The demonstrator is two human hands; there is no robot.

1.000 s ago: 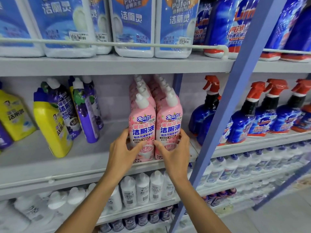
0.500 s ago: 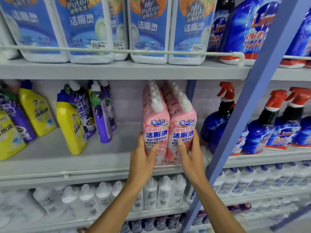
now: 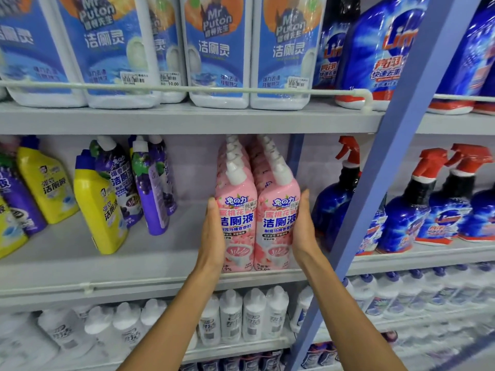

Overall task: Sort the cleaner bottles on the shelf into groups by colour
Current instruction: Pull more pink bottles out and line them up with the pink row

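Two rows of pink cleaner bottles [image 3: 257, 210] with white caps stand upright on the middle grey shelf [image 3: 160, 266]. My left hand [image 3: 214, 236] presses flat against the left side of the front left pink bottle. My right hand [image 3: 302, 226] presses flat against the right side of the front right one. Both hands have straight fingers and squeeze the pair together. Further left on the same shelf stand a yellow bottle [image 3: 100, 207] with a blue cap, purple bottles [image 3: 152, 188] and more yellow [image 3: 45, 183] and purple ones, mixed together.
A slanted blue shelf post [image 3: 385, 183] runs just right of my right hand. Blue spray bottles [image 3: 417, 210] with red triggers fill the shelf behind it. Large blue-labelled white jugs [image 3: 219, 49] sit on the top shelf. White bottles [image 3: 254, 314] line the shelf below.
My hands have slid from the fronts of the two pink bottles to their outer sides, fingers now straight. The view has shifted left.
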